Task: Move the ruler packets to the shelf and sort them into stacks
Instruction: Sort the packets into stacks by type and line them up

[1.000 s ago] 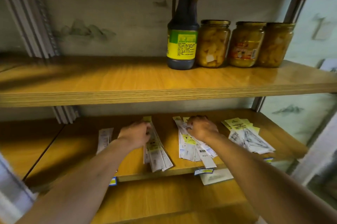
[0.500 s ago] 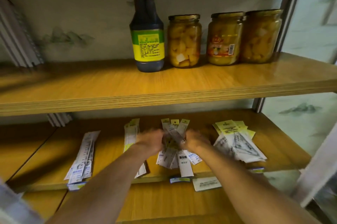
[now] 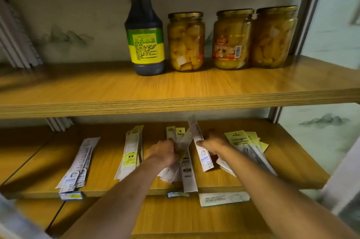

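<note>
In the head view, both hands work over the middle pile (image 3: 183, 164) of ruler packets on the lower shelf (image 3: 229, 182), and everything else is best placed from that pile. The left hand (image 3: 162, 153) is clenched on a slanted, blurred packet (image 3: 182, 147) lifted at the pile's top edge; the right hand (image 3: 214, 142), just right of the pile, pinches a white packet with blue print (image 3: 200, 153), tilted up off the board. Left of the pile lies a narrow stack (image 3: 130, 155), and well left of that a second stack (image 3: 79, 166) overhanging the shelf front; right of the pile, touching the right forearm, is a fanned yellow-headed stack (image 3: 245, 145). To do this step well, I judge each hand should part only 1 packet, read its print, then lay it square on the matching stack, header ends aligned and pushed back from the edge, since several already overhang. The bottle (image 3: 145, 30) and 3 jars (image 3: 186, 42) above the pile are clear of it.
</note>
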Demonstrator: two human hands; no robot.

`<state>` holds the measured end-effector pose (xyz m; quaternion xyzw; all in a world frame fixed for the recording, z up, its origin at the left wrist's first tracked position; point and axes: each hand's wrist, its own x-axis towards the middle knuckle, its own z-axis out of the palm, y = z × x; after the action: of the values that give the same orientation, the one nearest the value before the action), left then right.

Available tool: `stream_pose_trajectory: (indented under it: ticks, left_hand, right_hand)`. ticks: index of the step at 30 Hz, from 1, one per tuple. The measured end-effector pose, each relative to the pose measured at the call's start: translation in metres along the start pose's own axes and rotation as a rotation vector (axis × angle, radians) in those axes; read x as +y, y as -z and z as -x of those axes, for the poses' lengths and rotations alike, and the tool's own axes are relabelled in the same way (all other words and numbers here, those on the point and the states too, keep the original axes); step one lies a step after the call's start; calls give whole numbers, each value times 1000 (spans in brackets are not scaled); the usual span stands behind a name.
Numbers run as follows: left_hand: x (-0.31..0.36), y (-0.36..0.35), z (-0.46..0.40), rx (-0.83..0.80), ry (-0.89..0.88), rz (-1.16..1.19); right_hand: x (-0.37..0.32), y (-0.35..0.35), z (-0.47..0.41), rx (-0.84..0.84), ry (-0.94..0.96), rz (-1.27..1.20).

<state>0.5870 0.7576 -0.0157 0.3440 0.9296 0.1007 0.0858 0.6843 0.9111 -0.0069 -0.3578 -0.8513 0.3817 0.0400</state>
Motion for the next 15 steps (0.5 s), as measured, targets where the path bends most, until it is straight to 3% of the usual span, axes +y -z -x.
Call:
stream_pose_trajectory:
  ticks: [5, 11, 15]
  left_hand:
    - [15, -4, -12, -95, 129, 67]
    - [14, -6, -20, -178, 184, 253]
    - [16, -2, -18, -142, 157, 172]
  right_hand:
    - [12, 6, 4, -31, 19, -343]
    - [11, 5, 14, -25, 48, -402]
    - [13, 9, 19, -19, 73, -380]
